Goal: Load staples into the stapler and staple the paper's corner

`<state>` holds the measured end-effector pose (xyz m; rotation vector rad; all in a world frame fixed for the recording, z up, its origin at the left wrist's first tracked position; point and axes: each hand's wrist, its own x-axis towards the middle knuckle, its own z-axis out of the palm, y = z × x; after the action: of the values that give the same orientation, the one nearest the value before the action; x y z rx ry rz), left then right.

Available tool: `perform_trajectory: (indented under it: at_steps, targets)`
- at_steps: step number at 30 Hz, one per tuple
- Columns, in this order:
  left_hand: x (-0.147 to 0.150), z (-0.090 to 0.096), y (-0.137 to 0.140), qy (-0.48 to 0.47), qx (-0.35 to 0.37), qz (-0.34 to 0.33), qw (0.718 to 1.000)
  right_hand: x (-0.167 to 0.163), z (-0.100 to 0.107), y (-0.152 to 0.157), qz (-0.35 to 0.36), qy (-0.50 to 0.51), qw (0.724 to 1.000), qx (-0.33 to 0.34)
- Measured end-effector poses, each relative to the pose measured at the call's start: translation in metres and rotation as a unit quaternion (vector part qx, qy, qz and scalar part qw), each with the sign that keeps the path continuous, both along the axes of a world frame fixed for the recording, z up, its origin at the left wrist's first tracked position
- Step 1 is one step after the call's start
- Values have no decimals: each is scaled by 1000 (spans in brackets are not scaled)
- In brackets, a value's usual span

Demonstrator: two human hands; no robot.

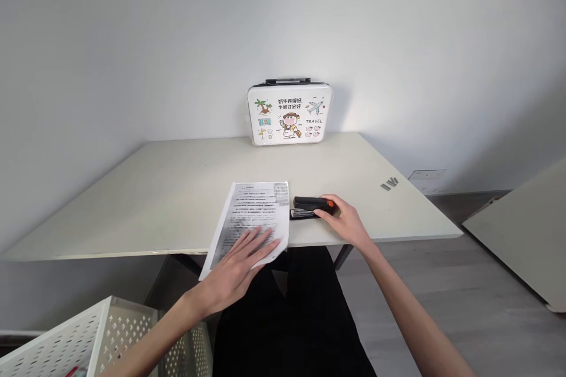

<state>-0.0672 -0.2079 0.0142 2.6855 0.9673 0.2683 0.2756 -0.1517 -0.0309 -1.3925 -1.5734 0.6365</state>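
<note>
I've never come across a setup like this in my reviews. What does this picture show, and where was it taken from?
There is no machine here: a person works with bare hands, seen by a camera worn on the head, looking forward and down. The left hand rests on printed paper, which overhangs the near edge of the pale table. The right hand grips the back end of a black stapler beside the paper's right edge. Behind, a white case with cartoon pictures stands upright; small grey strips lie to the right.

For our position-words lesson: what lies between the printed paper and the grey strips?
The black stapler and the right hand holding it, in the head view.
</note>
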Motion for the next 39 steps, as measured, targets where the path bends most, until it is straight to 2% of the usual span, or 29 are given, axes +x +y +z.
perform_trajectory:
  at_steps: [7, 10, 13, 17, 19, 22, 28, 39]
  targets:
    - [19, -1, -23, -15, -17, -28, 999, 2, 0, 0, -7, -18, 1000, -12]
    - [20, 1, -19, -12, -45, -40, 998, 7, 3, 1, 11, -33, 999, -26]
    - [21, 2, 13, -31, -52, -33, 998, 12, 11, 5, 37, -41, 997, -48]
    - [33, -9, 87, -71, -15, 0, 997, 4, 29, 23, 55, -34, 996, -64]
    - [45, -17, 119, -55, -28, -6, 998, -6, 38, 35, 48, -64, 994, -70]
    - [62, -27, 142, -17, -45, -23, 999, -24, 51, 51, 48, -135, 986, -82]
    - [78, -37, 128, -11, -34, -1, 999, -47, 61, 65, 83, -232, 963, -108]
    - [80, -43, 118, -12, -29, 4, 999, -48, 53, 66, 105, -254, 954, -123]
